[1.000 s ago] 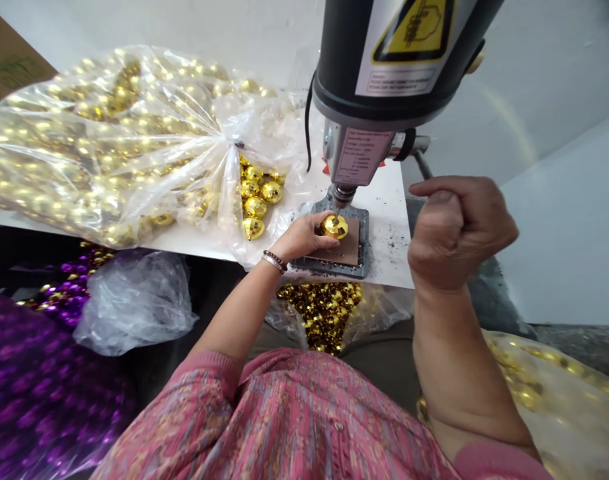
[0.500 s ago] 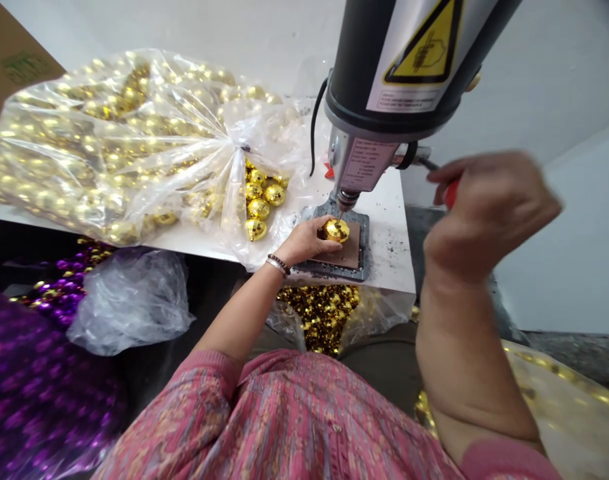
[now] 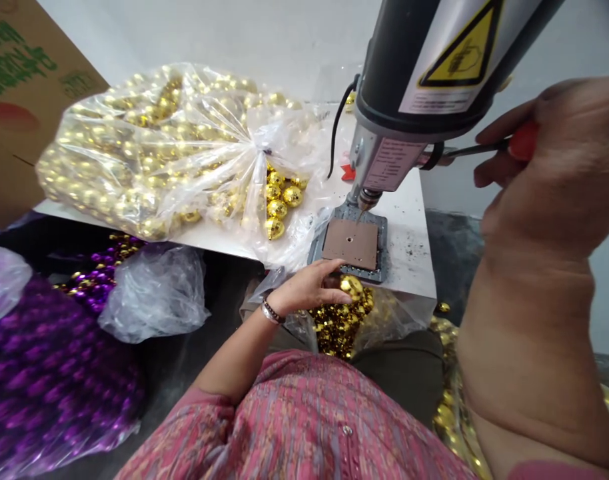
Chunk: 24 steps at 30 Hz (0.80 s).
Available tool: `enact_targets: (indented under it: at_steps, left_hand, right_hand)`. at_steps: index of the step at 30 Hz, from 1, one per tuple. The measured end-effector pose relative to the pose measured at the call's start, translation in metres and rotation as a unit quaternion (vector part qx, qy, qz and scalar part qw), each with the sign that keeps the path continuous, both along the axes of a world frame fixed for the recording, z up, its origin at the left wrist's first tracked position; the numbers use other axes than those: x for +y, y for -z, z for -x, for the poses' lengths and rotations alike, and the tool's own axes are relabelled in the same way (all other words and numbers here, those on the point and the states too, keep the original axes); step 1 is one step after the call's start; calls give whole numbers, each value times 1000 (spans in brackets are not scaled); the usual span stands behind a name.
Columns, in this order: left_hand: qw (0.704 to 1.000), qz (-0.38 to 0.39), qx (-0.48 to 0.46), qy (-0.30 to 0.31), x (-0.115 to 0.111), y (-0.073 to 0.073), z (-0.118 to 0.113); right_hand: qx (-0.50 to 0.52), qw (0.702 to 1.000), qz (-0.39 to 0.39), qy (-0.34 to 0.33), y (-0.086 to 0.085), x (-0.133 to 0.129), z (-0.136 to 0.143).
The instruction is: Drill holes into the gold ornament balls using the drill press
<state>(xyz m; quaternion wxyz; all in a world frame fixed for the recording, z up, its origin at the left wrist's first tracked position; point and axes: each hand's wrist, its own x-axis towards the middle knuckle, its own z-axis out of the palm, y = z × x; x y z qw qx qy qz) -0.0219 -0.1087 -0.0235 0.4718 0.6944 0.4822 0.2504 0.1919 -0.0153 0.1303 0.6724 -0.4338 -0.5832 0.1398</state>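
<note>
My left hand (image 3: 312, 288) is beyond the table's front edge, above the bag in my lap. Its thumb and fingers are apart, with a gold faceted ball (image 3: 352, 287) just past the fingertips, loose from their grip. My right hand (image 3: 559, 153) is wrapped round the red knob (image 3: 523, 141) of the drill press lever. The drill bit (image 3: 361, 215) hangs over a brown board (image 3: 352, 241) with a small hole, and no ball lies on that board. Under my left hand an open bag holds many gold balls (image 3: 332, 330).
A big clear bag of gold balls (image 3: 149, 153) covers the left of the white table (image 3: 417, 233). Several gold balls (image 3: 283, 200) lie by its knot. A cardboard box (image 3: 29, 100) is at the left, above a bag of purple balls (image 3: 49, 380). Dark shavings dot the table.
The gold ball has left the board under the drill and is now over the lap bag. My left hand moved down toward me and opened. My right hand and the lever knob rose.
</note>
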Motion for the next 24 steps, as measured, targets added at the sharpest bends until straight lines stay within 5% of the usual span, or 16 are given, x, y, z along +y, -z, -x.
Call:
enact_targets:
  at_steps: [4, 6, 8, 12, 17, 21, 24]
  left_hand:
    - [973, -82, 84, -198, 11, 3, 23]
    - [918, -137, 172, -331, 24, 0, 42]
    - [872, -142, 246, -399, 38, -2, 60]
    - [866, -93, 300, -390, 53, -2, 75]
    - [883, -43, 255, -392, 53, 1, 72]
    - [932, -69, -8, -355, 42, 4, 72]
    - [935, -43, -202, -287, 34, 2, 67]
  right_hand:
    - [2, 1000, -17, -10, 6, 7, -5]
    - [0, 1000, -28, -13, 9, 10, -7]
    - [3, 999, -45, -20, 11, 11, -8]
    - [-3, 998, -58, -18, 12, 12, -8]
    - [-9, 998, -52, -17, 12, 11, -7]
    - [-13, 998, -50, -19, 10, 10, -7]
    - [-11, 999, -25, -16, 3, 7, -6]
